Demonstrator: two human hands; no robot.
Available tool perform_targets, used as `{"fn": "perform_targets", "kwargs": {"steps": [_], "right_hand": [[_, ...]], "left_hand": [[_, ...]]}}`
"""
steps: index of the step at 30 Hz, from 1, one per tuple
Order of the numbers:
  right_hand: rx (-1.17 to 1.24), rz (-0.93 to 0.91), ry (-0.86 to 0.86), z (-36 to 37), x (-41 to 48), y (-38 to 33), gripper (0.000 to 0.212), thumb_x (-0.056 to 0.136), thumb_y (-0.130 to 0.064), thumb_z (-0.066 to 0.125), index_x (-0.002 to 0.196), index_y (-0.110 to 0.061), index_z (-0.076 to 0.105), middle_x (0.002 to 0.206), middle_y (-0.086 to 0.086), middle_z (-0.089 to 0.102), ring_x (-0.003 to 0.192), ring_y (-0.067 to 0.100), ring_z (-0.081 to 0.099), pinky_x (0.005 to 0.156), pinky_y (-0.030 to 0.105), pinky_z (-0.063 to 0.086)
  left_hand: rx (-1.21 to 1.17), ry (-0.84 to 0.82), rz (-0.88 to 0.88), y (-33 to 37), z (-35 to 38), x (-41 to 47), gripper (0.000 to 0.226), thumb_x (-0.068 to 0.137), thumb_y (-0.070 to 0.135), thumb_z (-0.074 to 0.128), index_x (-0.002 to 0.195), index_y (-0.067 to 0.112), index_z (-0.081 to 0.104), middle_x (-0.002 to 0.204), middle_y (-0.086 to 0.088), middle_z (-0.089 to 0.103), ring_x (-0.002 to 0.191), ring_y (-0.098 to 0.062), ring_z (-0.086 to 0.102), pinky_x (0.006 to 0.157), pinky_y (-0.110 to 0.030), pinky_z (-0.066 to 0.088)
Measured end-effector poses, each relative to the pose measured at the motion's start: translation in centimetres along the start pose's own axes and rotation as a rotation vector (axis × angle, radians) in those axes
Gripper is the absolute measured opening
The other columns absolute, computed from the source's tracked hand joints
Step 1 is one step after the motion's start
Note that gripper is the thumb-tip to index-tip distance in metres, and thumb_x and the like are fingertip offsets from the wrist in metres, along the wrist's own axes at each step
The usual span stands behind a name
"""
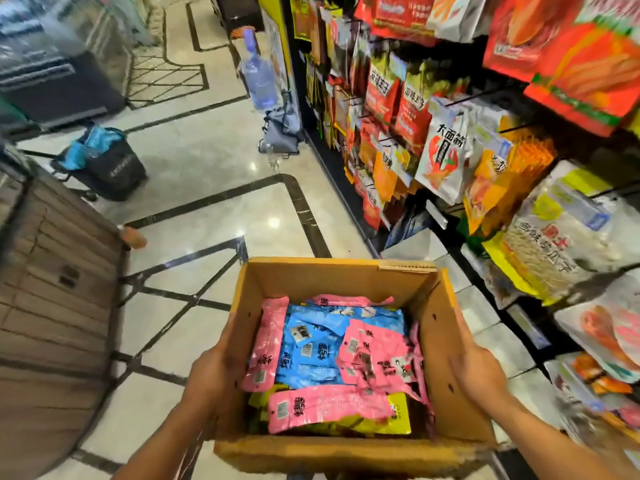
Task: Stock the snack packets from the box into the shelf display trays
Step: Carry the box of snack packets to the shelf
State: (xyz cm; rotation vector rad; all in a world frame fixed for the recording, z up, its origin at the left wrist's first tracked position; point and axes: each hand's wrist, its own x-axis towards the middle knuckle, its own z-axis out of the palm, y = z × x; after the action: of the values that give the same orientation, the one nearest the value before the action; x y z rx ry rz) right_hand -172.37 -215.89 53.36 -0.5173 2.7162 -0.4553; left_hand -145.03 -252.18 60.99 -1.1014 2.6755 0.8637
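Note:
An open cardboard box (332, 278) is carried in front of me above the tiled floor. It holds several snack packets: pink ones (329, 408), blue ones (311, 344) and a yellow one (401, 420) at the near side. My left hand (211, 368) presses flat against the box's left wall. My right hand (479, 372) presses flat against its right wall. The shelf unit (440, 213) full of hanging and stacked snack bags stands to my right.
A wooden counter (52, 289) stands at the left. Farther down the aisle are a dark bag with blue contents (104, 164), a large water bottle (258, 77) and a grey bag (282, 129) by the shelf end. Glossy marble floor (207, 161) lies ahead.

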Motion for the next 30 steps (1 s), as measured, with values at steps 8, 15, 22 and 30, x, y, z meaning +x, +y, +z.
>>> {"fn": "perform_targets", "kwargs": {"steps": [8, 15, 22, 30], "right_hand": [[0.059, 0.188, -0.006, -0.7, 3.1, 2.1, 0.108, 0.089, -0.014, 0.058, 0.150, -0.050, -0.024, 0.059, 0.004, 0.059, 0.052, 0.028, 0.058, 0.047, 0.032, 0.036], [0.154, 0.324, 0.045, 0.0, 2.0, 3.4, 0.106, 0.091, -0.014, 0.055, 0.147, -0.054, -0.025, 0.062, 0.006, 0.062, 0.051, 0.025, 0.054, 0.049, 0.034, 0.039], [0.222, 0.518, 0.126, 1.6, -0.1, 1.5, 0.105, 0.093, -0.015, 0.055, 0.147, -0.053, -0.026, 0.070, 0.010, 0.067, 0.058, 0.028, 0.061, 0.052, 0.038, 0.041], [0.256, 0.898, 0.175, 5.6, 0.3, -4.1, 0.103, 0.095, -0.023, 0.055, 0.142, -0.058, -0.030, 0.074, 0.010, 0.066, 0.062, 0.031, 0.062, 0.051, 0.036, 0.041]], "left_hand": [[0.046, -0.068, -0.054, 3.5, -0.7, 10.0, 0.044, 0.087, 0.034, 0.069, 0.130, 0.039, 0.058, 0.082, 0.010, 0.068, 0.075, -0.012, 0.067, 0.064, -0.030, 0.052], [0.028, -0.141, 0.007, 6.6, -0.2, 17.7, 0.036, 0.092, 0.055, 0.054, 0.126, 0.043, 0.059, 0.094, -0.001, 0.074, 0.082, -0.022, 0.069, 0.075, -0.038, 0.056], [-0.023, -0.313, 0.152, 10.9, -0.4, 25.6, 0.048, 0.068, 0.072, 0.053, 0.115, 0.063, 0.059, 0.107, -0.006, 0.074, 0.088, -0.024, 0.067, 0.084, -0.044, 0.056], [0.282, -0.610, 0.583, 14.0, 1.7, 38.4, 0.093, 0.071, 0.047, 0.053, 0.152, 0.051, 0.007, 0.099, -0.003, 0.065, 0.090, -0.034, 0.068, 0.072, -0.033, 0.046]]}}
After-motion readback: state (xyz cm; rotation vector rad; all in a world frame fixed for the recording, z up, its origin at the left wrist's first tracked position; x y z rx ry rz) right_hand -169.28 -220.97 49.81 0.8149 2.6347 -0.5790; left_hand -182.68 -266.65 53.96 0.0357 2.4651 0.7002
